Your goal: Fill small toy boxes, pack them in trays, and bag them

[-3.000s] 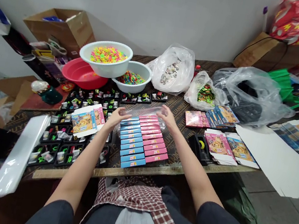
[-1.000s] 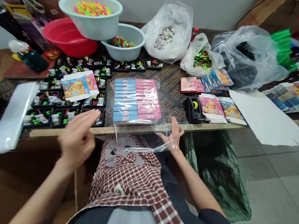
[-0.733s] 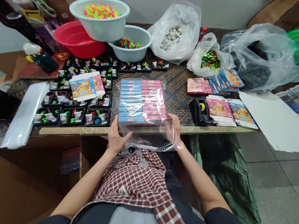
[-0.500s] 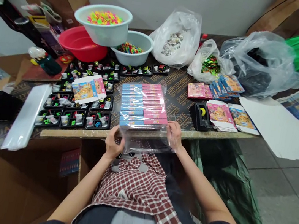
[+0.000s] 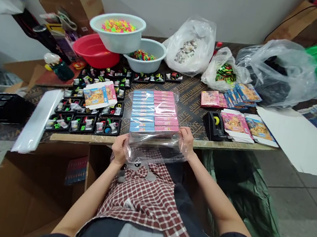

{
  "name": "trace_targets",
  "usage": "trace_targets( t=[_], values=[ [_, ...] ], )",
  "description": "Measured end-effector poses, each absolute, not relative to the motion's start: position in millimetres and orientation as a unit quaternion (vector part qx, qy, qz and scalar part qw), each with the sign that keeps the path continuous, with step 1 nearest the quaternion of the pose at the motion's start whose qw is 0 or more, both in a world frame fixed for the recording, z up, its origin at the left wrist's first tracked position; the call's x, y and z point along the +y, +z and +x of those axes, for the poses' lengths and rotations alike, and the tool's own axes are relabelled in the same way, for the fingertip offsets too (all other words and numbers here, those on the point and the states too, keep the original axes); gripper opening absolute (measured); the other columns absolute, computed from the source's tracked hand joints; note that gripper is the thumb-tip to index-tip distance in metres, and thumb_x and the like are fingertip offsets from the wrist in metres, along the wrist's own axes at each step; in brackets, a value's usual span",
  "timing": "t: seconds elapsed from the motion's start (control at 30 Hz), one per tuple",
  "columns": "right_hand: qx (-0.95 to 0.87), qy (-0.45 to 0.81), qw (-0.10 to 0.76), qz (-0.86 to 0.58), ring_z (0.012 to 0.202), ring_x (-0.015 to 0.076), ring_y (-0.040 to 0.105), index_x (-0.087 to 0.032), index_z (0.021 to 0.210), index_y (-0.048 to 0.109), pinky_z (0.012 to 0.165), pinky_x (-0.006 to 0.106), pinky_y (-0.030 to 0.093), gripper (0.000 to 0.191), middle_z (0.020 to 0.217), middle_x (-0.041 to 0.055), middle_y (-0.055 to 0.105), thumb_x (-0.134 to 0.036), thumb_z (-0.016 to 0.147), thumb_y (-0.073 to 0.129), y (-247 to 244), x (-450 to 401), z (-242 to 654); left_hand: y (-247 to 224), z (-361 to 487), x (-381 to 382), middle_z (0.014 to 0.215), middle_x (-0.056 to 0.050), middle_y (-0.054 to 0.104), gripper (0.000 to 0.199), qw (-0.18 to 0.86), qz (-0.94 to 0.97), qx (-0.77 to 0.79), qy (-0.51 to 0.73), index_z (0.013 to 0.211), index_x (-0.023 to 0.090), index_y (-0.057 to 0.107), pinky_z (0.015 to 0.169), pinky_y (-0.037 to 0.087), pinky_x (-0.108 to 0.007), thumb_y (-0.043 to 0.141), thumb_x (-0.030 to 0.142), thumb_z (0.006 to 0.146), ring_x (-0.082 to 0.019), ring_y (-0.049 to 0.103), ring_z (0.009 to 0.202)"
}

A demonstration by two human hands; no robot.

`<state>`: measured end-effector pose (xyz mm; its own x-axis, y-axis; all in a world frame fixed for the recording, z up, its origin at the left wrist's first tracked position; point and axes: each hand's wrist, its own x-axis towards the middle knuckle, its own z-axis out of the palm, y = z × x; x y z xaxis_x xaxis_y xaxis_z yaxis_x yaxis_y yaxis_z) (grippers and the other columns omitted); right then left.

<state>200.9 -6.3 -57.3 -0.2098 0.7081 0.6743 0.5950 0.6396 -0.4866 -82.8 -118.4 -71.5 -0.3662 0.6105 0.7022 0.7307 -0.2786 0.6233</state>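
A clear plastic bag [image 5: 153, 150] lies at the table's front edge, its near end hanging over my apron. Inside it are two side-by-side rows of small boxes, blue boxes [image 5: 143, 112] on the left and pink boxes [image 5: 164, 111] on the right. My left hand [image 5: 120, 148] pinches the bag's near left corner. At the near right side, my right hand [image 5: 185, 141] grips the film with fingers closed. The bag's near end is stretched between both hands, beyond the boxes.
Black trays [image 5: 84, 123] of small toys fill the left, with flat printed cards [image 5: 99, 96] on top. Stacked clear bags [image 5: 38, 120] lie farther left. Basins [image 5: 115, 41] stand behind. A tape dispenser [image 5: 213, 128] and card stacks [image 5: 235, 126] sit right; an open carton [image 5: 26, 189] is below.
My left hand has closed on the bag's near left corner, its fingers tighter together than before. The boxes stay in place inside the bag; the whole view has shifted slightly.
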Motion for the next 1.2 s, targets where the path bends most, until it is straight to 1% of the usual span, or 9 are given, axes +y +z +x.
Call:
trace_targets(
  t=[0.2,0.37,0.6,0.7,0.83,0.97,1.07,1.13,1.2],
  values=[
    [-0.83,-0.018,0.463,-0.311,0.076,0.0189,0.059,-0.022,0.075,0.058,0.069,0.033,0.047,0.028,0.08,0.0052,0.065,-0.018,0.098,0.045,-54,-30,224,-52,-104,-149,0.088,-0.009,0.075,0.025,0.012,-0.721,-0.514,-0.463,0.084,0.021,0.069,0.077,0.057,-0.031,0.047,0.027,0.094,-0.019,0.072,0.084],
    [-0.869,0.03,0.405,-0.282,0.064,0.0188,0.05,-0.023,0.063,0.05,0.061,0.033,0.04,0.037,0.064,0.0036,0.055,-0.021,0.099,0.041,-29,-31,205,-18,-81,-124,0.065,-0.005,0.067,0.029,-0.06,-0.738,-0.515,-0.432,0.072,0.022,0.066,0.058,0.05,-0.027,0.045,0.029,0.091,-0.017,0.063,0.061],
    [-0.738,0.197,0.506,-0.4,0.06,0.0135,0.044,-0.024,0.064,0.041,0.056,0.028,0.037,0.043,0.061,-0.002,0.046,-0.045,0.101,0.04,73,63,187,104,-82,-17,0.069,-0.001,0.067,0.019,-0.111,-0.582,-0.547,-0.592,0.07,0.021,0.065,0.065,0.046,-0.025,0.052,0.031,0.08,-0.015,0.06,0.065],
    [-0.734,0.228,0.491,-0.411,0.053,0.0112,0.044,-0.023,0.058,0.043,0.051,0.025,0.037,0.052,0.053,-0.0032,0.047,-0.052,0.101,0.036,100,101,192,142,-98,23,0.053,0.001,0.058,0.024,-0.154,-0.581,-0.558,-0.572,0.057,0.02,0.059,0.058,0.041,-0.024,0.057,0.034,0.076,-0.012,0.051,0.053],
    [-0.714,0.251,0.491,-0.432,0.046,0.0094,0.045,-0.02,0.05,0.049,0.048,0.026,0.036,0.059,0.045,-0.0028,0.05,-0.065,0.089,0.051,108,114,202,161,-115,40,0.046,0.003,0.052,0.021,-0.19,-0.574,-0.586,-0.539,0.05,0.019,0.054,0.051,0.035,-0.023,0.068,0.03,0.061,-0.01,0.046,0.046],
    [-0.652,0.245,0.545,-0.467,0.051,0.0115,0.051,-0.019,0.059,0.055,0.051,0.026,0.041,0.049,0.053,-0.0009,0.056,-0.061,0.084,0.061,122,105,220,178,-128,38,0.052,0.004,0.054,0.028,-0.28,-0.564,-0.517,-0.579,0.057,0.019,0.053,0.049,0.042,-0.023,0.078,0.032,0.054,-0.01,0.051,0.046],
    [-0.576,0.141,0.639,-0.49,0.073,0.0163,0.06,-0.02,0.079,0.058,0.066,0.03,0.048,0.034,0.081,0.0053,0.063,-0.053,0.083,0.067,136,82,228,186,-136,33,0.062,0.004,0.056,0.029,-0.207,-0.516,-0.47,-0.686,0.067,0.02,0.055,0.056,0.05,-0.025,0.079,0.036,0.06,-0.011,0.056,0.053],
    [-0.514,0.003,0.713,-0.477,0.091,0.022,0.062,-0.022,0.097,0.057,0.078,0.036,0.051,0.029,0.099,0.0092,0.062,-0.048,0.088,0.065,137,54,224,176,-136,26,0.079,0.001,0.061,0.029,-0.097,-0.454,-0.438,-0.769,0.083,0.023,0.059,0.069,0.056,-0.03,0.072,0.045,0.07,-0.015,0.063,0.071],
    [-0.567,-0.082,0.696,-0.434,0.096,0.0265,0.063,-0.026,0.105,0.056,0.085,0.044,0.05,0.027,0.098,0.0093,0.061,-0.051,0.094,0.054,131,22,213,151,-127,17,0.11,-0.004,0.063,0.047,-0.052,-0.451,-0.411,-0.79,0.111,0.027,0.058,0.09,0.055,-0.038,0.063,0.059,0.077,-0.022,0.065,0.102]
  ],
)
